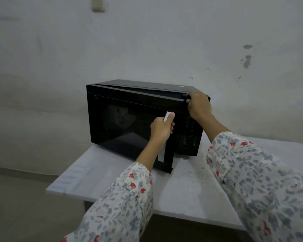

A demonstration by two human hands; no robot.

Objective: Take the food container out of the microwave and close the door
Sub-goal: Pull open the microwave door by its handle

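Here the black microwave [143,119] stands on a white table [191,189], its door [129,123] ajar. The left hand [162,127] is curled around the door's white handle [164,137]. At two o'clock from it, the right hand [198,105] clasps the microwave's top right corner. The food container cannot be made out through the dark glass.

The microwave [142,117] fills the middle of the frame, and its door [129,123] stands only a little open, so the gap at the door's right edge is narrow. The left hand [162,127] sits in front of this gap, and the right hand [198,106] covers the upper right corner. The desk [191,189] is bare below the microwave, at lower centre.
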